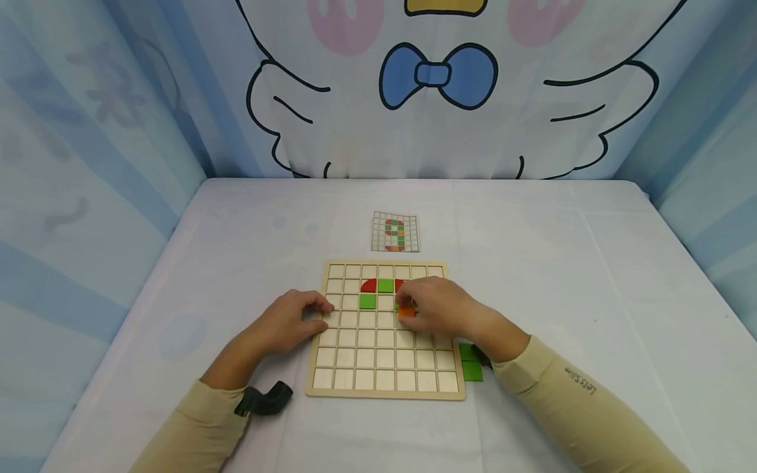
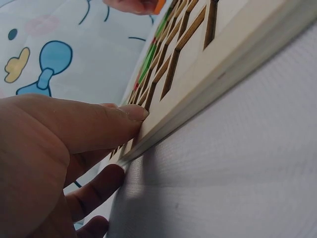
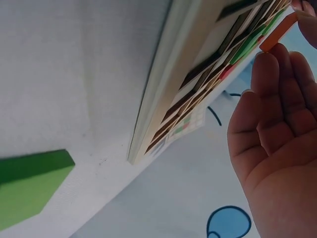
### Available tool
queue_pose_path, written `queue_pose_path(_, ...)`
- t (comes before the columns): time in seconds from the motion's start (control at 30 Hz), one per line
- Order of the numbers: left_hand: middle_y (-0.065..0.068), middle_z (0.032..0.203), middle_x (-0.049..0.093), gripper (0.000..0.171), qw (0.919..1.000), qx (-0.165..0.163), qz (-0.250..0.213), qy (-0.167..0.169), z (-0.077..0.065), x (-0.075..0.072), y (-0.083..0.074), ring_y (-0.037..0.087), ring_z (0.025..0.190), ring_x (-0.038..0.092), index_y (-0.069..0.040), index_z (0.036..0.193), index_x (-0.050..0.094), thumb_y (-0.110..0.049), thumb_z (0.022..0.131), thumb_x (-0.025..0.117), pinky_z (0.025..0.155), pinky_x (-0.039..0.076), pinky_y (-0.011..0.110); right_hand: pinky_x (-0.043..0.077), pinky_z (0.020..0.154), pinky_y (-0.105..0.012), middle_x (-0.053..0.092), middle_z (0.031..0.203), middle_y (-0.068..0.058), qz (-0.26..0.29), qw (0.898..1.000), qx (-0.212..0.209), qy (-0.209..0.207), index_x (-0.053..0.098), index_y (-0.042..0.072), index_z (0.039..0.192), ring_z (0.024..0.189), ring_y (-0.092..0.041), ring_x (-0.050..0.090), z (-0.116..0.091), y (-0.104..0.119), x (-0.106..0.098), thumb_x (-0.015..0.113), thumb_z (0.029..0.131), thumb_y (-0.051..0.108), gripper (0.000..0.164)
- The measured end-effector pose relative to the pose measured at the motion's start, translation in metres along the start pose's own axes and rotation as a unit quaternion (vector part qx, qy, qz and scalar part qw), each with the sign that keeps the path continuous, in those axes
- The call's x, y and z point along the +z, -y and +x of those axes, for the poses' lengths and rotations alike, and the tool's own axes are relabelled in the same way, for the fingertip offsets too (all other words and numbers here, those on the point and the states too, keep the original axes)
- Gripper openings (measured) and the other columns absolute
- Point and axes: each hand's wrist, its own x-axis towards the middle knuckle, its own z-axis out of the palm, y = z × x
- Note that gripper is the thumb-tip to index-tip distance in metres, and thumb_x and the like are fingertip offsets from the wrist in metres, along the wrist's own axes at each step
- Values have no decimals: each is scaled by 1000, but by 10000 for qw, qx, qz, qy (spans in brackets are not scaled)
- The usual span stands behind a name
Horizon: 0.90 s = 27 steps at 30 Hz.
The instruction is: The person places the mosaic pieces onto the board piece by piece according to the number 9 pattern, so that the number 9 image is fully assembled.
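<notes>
A wooden grid board [image 1: 385,393] lies flat on the table. In its upper rows sit a red quarter-round tile [image 1: 368,286], a green square tile [image 1: 386,286], and another green tile [image 1: 367,301]. A second red tile [image 1: 399,284] is partly covered by my right hand [image 1: 437,305]. That hand pinches an orange tile [image 1: 406,312] between thumb and fingertips, over the board's right half; the right wrist view shows the orange tile [image 3: 279,32] tilted. My left hand [image 1: 292,320] touches the board's left edge, its thumb [image 2: 99,124] resting on the frame.
Beyond the board lies a small card [image 1: 395,232] printed with a coloured grid pattern. Several green tiles [image 1: 471,362] lie by the board's lower right edge, near the right wrist. A patterned curtain [image 1: 434,131] hangs behind the white table [image 1: 532,230].
</notes>
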Motion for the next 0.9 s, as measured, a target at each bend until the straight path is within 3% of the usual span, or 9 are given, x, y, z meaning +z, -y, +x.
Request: queue_pose_path(0.9,5,112,66,11,9999,98,-39,-18,0,0,1,28,112,58,-10,104,69,-8,93,69,95,44,48,48,84,-37,66,92,5,-344,9991,-231,-40,68,12,98,77,-13,56,-3,4,4,74,89,20,13)
